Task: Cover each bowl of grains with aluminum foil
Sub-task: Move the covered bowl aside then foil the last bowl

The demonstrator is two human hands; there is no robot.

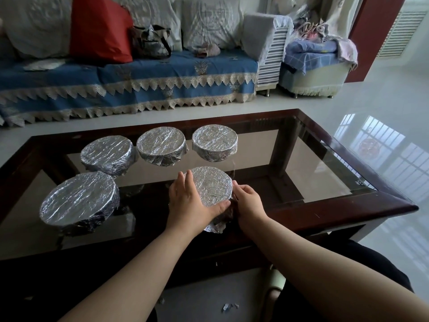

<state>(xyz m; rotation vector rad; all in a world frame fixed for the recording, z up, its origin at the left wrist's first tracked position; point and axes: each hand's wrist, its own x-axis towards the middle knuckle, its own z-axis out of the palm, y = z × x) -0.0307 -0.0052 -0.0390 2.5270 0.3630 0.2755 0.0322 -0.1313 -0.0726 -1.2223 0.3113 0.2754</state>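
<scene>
Several foil-covered bowls stand on the glass-topped coffee table (pixel 325 168). Three sit in a back row: left (pixel 107 152), middle (pixel 160 145), right (pixel 214 142). A larger one (pixel 80 199) stands at the front left. The nearest bowl (pixel 212 185) is between my hands, its top wrapped in crinkled foil. My left hand (pixel 189 201) curls round its left side, thumb along the near rim. My right hand (pixel 249 201) pinches the foil at its right side. No grains show under the foil.
The table's dark wooden frame (pixel 348 205) runs close to me on the right. A sofa with a blue cover (pixel 139 75) stands behind the table, a red cushion (pixel 99 29) and a bag (pixel 152 41) on it. Small foil scraps (pixel 228 306) lie on the floor.
</scene>
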